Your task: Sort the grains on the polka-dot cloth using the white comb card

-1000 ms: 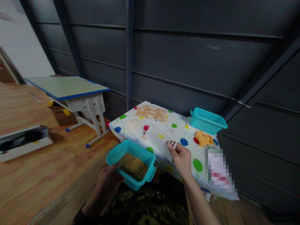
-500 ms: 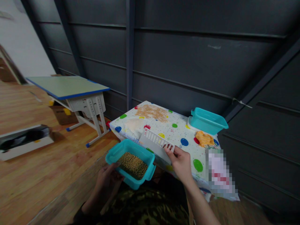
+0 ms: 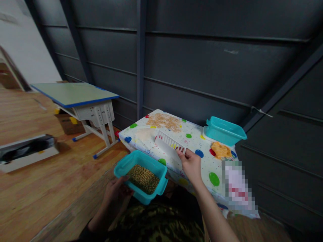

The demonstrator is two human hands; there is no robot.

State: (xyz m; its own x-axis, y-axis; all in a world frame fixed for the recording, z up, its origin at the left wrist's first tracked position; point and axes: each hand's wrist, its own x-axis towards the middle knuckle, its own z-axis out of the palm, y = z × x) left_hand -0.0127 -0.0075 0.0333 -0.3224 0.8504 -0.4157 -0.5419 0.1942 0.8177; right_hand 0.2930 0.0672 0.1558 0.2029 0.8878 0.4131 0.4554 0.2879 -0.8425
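Taking the slotted white piece (image 3: 166, 146) as the centre of a clock dial, with twelve toward the dark wall (image 3: 191, 67), the right hand (image 3: 191, 164) is at about four o'clock, pinching that piece by its near end between thumb and fingers. The left hand (image 3: 116, 190) grasps the near rim of a turquoise tub (image 3: 133, 159) with its thumb over the edge; the tub sits between seven and eight, by the front edge of the bench (image 3: 205, 166), and pale round beans (image 3: 143, 178) lie inside it. At twelve a scatter of tan grains (image 3: 164, 121) spreads over the balloon-print cover, and between nine and ten is a pale powdery patch (image 3: 145, 134) (what it consists of, I cannot tell). A second turquoise tub (image 3: 224, 132) stands between two and three, with a crumpled orange cloth (image 3: 221, 151) just past three. The step in hand looks to be one of handling the slotted piece above the bench, with the tub of beans held close by; whether the piece touches the surface is unclear. I judge that the next move calls for a firm pinch and a steady angle on the right, and a level tub on the left.
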